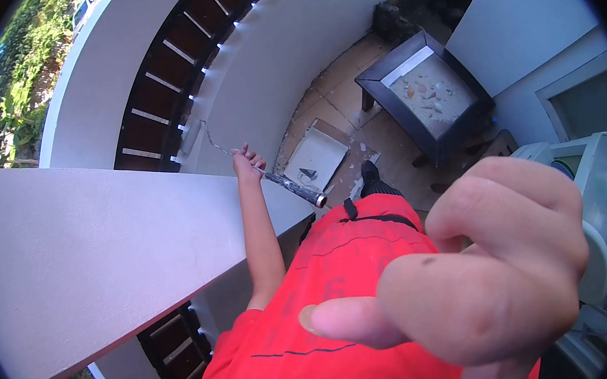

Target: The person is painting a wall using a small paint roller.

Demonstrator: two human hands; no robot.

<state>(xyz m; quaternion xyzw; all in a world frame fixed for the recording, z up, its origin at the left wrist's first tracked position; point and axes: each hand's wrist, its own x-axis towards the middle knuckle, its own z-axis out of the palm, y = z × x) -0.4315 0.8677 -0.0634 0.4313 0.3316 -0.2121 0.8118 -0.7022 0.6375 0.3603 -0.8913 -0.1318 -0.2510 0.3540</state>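
Note:
My left hand (248, 163) grips the metal frame of a paint roller (295, 189), just ahead of its dark, paint-spotted handle. The bent rod runs left to a whitish roller sleeve (191, 136), which lies at the pale wall (254, 75) beside the dark railing. Whether the sleeve touches the wall is hard to tell. Very near the camera, at the right, my right hand (488, 267) is raised with its fingers loosely curled. It covers part of my red shirt, and its palm is hidden, so whether it holds anything does not show.
A white paint tray (315, 157) rests on the tiled floor by my foot. Beyond it stands a dark-framed table (449, 132) with sand and shells under its top. A white plastic chair (603, 202) is at the right. A broad white ledge (103, 225) extends left, near a dark slatted railing (160, 88).

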